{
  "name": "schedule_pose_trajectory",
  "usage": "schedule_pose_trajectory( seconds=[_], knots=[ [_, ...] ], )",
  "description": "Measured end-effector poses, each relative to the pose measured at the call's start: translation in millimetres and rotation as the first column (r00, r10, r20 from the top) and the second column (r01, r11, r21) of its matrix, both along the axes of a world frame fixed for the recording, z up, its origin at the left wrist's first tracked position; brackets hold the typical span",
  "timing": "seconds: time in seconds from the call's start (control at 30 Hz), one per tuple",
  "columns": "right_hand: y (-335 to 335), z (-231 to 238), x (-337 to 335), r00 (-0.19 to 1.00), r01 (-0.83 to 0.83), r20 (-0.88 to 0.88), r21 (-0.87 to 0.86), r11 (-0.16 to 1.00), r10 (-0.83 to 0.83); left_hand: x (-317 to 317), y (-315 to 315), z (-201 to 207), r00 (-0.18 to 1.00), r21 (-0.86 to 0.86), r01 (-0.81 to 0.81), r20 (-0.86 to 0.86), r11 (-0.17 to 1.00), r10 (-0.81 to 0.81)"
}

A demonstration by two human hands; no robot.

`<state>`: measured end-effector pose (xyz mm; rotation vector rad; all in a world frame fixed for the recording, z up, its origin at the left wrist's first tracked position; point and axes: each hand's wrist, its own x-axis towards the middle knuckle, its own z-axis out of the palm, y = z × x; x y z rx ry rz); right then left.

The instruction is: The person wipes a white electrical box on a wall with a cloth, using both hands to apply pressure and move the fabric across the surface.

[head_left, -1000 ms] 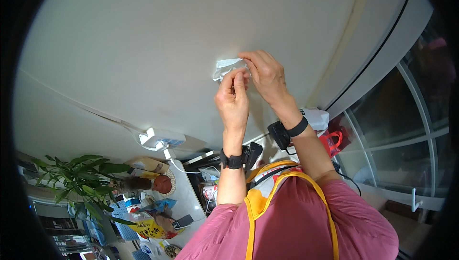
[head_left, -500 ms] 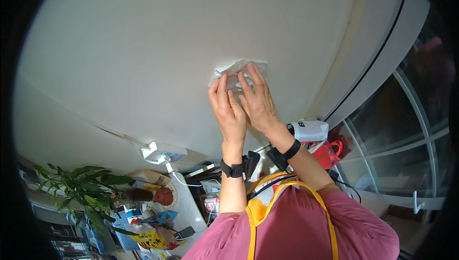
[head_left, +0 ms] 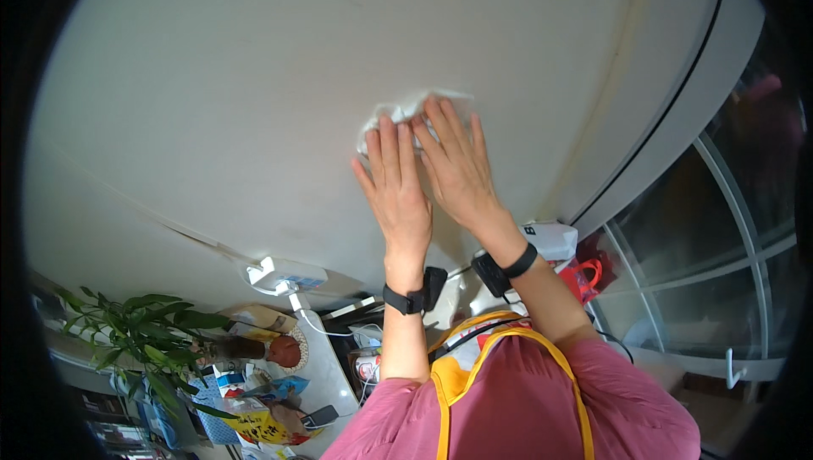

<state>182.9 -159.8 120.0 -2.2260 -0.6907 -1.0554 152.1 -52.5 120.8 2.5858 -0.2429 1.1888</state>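
A crumpled thin white sheet (head_left: 400, 111) lies against the pale wall (head_left: 246, 96); whether it is cloth, paper or film I cannot tell. My left hand (head_left: 398, 193) presses flat over its left part, fingers stretched and slightly apart. Beside it, my right hand (head_left: 464, 176) lies flat on the right part with its fingers spread. Both palms face the wall, and much of the sheet is hidden under the fingers. Black straps with small dark boxes sit on both wrists.
Low on the wall at left is a white power strip (head_left: 292, 274) with plugs and cables. Below it, a cluttered table (head_left: 332, 367) stands near a leafy plant (head_left: 144, 333). White and red bags (head_left: 584, 278) sit at right, by a glass-paned door (head_left: 677, 198) with a white hook.
My fingers have straightened from bent to flat against the sheet. The left hand has shifted slightly left, and its fingers have spread. The sheet's outline has changed a little under them.
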Motion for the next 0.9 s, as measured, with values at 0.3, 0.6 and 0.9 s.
schedule_pose_trajectory(
  seconds=[0.3,0.6,0.9],
  knots=[
    [16.6,27.6,-0.9,0.999,-0.024,0.048,0.069,0.997,0.02,3.2,1.8,37.8,0.988,-0.004,-0.136,0.074,0.991,0.136],
    [30.2,18.4,-2.9,0.997,-0.031,0.073,0.014,0.999,0.03,-4.7,13.2,26.4,0.98,-0.013,-0.196,0.046,0.981,0.196],
    [43.4,62.2,-3.7,0.983,-0.027,0.179,-0.096,0.995,0.044,-10.1,30.0,54.3,0.97,-0.032,-0.223,0.092,0.974,0.225]
  ],
)
